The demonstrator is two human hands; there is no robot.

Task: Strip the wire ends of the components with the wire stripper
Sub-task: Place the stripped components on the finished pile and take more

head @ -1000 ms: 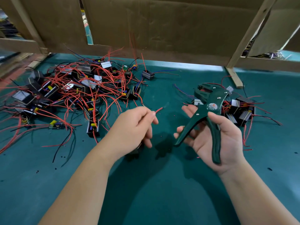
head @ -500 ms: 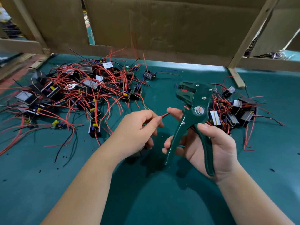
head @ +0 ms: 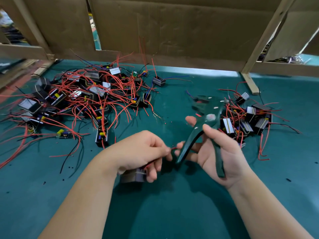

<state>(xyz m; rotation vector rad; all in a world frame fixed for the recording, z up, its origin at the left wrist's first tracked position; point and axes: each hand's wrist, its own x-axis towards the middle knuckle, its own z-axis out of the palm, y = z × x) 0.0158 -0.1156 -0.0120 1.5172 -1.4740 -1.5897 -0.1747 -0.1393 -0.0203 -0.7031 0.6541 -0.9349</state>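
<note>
Pointing its head away from the person and a little left, the wire stripper (head: 205, 121) sits above the green mat (head: 172, 207), long axis running from the palm up to the motion-blurred head. Its two handles are smooth, dark green and splayed apart. The right hand (head: 222, 152) grips it, thumb over one handle, fingers curled behind the other.

Just left of the stripper's handles, the left hand (head: 138, 152) pinches a thin red wire (head: 173, 148) between thumb and forefinger. Its other fingers curl over a dark boxy component (head: 133, 175).

Far left of the stripper lies a large tangle (head: 86, 100) of components with red leads. Just right of it is a smaller heap (head: 245, 121). Beyond it stands a cardboard wall (head: 172, 31).
</note>
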